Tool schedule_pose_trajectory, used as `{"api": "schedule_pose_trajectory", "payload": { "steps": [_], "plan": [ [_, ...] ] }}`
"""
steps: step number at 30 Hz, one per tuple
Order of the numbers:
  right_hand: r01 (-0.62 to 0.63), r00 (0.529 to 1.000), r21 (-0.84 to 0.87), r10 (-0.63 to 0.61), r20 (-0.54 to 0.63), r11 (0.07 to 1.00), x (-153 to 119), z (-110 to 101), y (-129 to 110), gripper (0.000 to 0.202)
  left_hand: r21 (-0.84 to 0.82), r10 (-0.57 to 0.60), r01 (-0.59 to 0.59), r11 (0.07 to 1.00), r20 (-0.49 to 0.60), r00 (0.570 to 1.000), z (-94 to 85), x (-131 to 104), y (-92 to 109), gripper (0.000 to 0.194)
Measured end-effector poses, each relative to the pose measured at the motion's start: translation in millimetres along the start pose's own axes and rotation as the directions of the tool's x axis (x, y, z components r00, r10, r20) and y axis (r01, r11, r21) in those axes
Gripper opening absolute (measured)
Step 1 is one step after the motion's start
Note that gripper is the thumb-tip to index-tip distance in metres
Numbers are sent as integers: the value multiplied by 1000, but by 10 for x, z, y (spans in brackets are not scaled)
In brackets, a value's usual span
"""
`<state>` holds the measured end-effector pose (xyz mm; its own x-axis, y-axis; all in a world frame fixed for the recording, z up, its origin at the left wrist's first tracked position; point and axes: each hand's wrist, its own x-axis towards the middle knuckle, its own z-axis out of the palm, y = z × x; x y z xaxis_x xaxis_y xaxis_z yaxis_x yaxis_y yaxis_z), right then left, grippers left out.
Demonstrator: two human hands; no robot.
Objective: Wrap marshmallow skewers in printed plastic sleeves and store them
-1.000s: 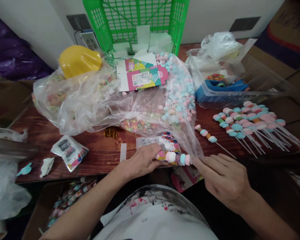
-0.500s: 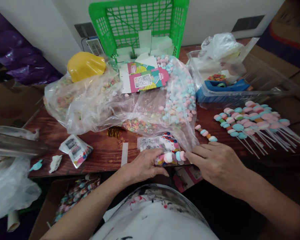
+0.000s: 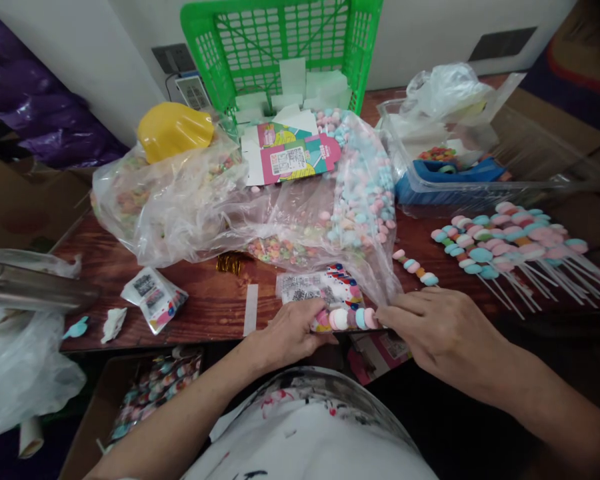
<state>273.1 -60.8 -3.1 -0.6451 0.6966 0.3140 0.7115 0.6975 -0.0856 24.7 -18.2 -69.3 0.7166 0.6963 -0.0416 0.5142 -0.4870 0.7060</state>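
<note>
Between my hands, at the table's front edge, lies a candy skewer (image 3: 350, 319) of pink, white, purple and blue pieces. My left hand (image 3: 297, 327) is closed around its left end, where something yellow and pink shows by the fingertips; whether that is wrapper or candy I cannot tell. The fingers of my right hand (image 3: 430, 330) are pinched at the skewer's right end, hiding it. Just behind lie printed clear packets (image 3: 320, 285). A short candy skewer (image 3: 415, 268) rests beyond my right hand. Farther right, many candy skewers (image 3: 515, 240) lie piled, their white sticks pointing toward me.
Clear bags of loose candy (image 3: 363, 193) fill the table's middle, with a printed card (image 3: 293, 157) on top. Behind stands a green basket (image 3: 280, 40). A clear plastic box (image 3: 480, 190) is at right. More packets (image 3: 155, 300) and a metal flask (image 3: 30, 287) are at left.
The view has shifted slightly. My right hand's fingers have drawn closer together at the skewer's right end; the left hand keeps its hold.
</note>
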Motion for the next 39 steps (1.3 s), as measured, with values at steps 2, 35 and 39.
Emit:
{"api": "schedule_pose_trajectory", "payload": {
  "steps": [2, 35, 39],
  "plan": [
    [61, 998, -52, -63, -29, 997, 39, -11, -67, 30, -55, -33, 34, 998, 20, 999, -31, 21, 35, 25],
    [75, 996, -85, -78, -32, 994, 49, 117, -41, 29, -174, -5, 21, 984, 93, 996, -45, 2, 140, 42],
    [122, 992, -46, -123, -8, 991, 62, 171, -116, 28, -185, -39, 58, 981, 106, 994, -25, 18, 199, 49]
  ]
}}
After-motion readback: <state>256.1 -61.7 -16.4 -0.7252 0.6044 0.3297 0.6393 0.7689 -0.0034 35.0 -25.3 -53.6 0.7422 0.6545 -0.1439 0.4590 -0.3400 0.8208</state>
